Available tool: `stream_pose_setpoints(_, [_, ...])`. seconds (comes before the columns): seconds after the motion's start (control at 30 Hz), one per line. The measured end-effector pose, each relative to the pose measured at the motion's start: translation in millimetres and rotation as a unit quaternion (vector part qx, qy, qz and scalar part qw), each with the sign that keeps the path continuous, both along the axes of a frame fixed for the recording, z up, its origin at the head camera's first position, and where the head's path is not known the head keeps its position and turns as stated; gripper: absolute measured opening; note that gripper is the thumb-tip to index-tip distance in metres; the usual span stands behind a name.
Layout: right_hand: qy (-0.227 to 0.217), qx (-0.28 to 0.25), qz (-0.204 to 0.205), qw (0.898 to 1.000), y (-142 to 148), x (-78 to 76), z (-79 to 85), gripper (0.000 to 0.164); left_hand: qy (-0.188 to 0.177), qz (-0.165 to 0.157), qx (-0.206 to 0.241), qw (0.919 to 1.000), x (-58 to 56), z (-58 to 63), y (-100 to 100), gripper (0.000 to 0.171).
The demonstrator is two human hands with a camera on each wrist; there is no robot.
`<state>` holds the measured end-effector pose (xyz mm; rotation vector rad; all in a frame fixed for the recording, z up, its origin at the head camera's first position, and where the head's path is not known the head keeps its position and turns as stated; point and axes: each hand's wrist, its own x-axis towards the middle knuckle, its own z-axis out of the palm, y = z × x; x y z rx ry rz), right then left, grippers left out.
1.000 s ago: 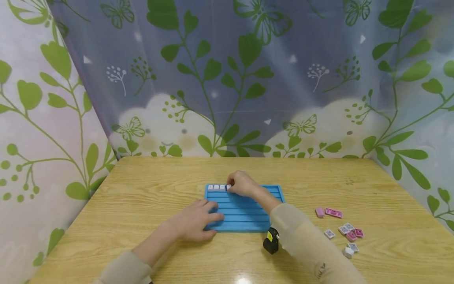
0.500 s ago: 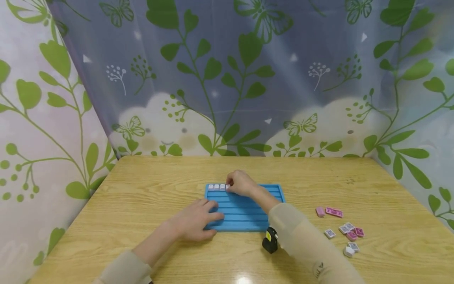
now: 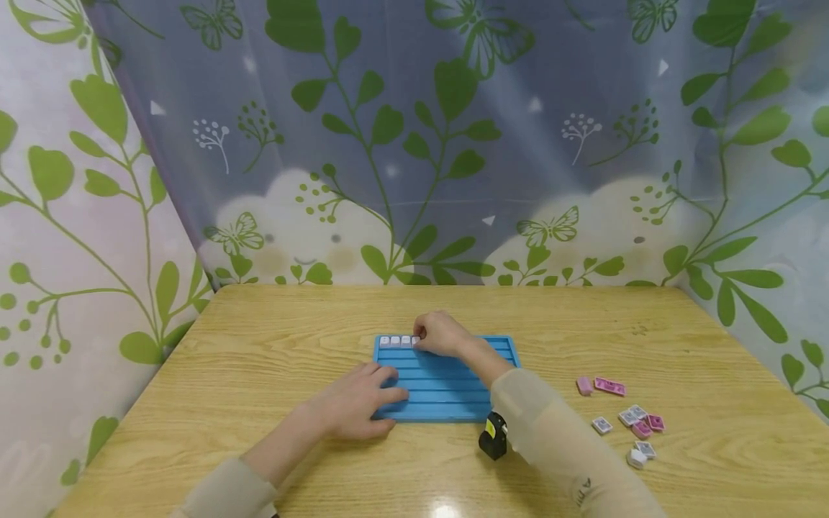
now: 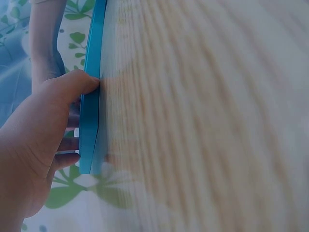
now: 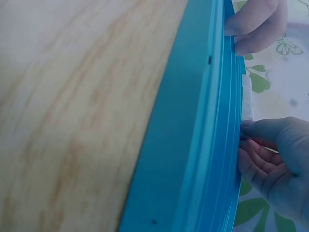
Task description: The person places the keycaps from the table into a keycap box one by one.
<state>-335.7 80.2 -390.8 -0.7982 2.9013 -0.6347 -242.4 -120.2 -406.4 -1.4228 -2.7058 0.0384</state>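
A blue ridged tray (image 3: 440, 392) lies on the wooden table. White keycaps (image 3: 395, 342) stand side by side at the left end of its far row. Beside them my right hand (image 3: 443, 337) pinches another white keycap (image 3: 416, 342) between thumb and fingers, down at the row; the fingers hide most of it. My left hand (image 3: 355, 404) rests with spread fingers over the tray's left side. In the left wrist view its thumb (image 4: 86, 82) touches the tray's near edge.
Loose white keycaps (image 3: 601, 426) and pink keycaps (image 3: 641, 429) lie scattered on the right of the table (image 3: 291, 324), along with a long pink keycap (image 3: 610, 387). A black device (image 3: 494, 436) sits at my right wrist. Patterned curtains (image 3: 414, 144) border the table.
Both hands keep nearly the same places. The right fingers shift very slightly at the keycap, which now shows less than a second ago.
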Motion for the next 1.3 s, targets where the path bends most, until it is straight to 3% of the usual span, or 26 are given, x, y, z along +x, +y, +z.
stream_pose_setpoints(0.9, [-0.010,0.012,0.017,1.000,3.5,-0.3,-2.8,0.014,-0.006,-0.002,-0.001,1.0000,1.3,-1.4,1.1,0.041])
stream_pose_setpoints(1.3, [-0.018,0.022,0.008,1.000,13.1,6.2,7.3,0.024,-0.007,0.000,0.004,1.0000,-0.5,-1.8,0.5,0.042])
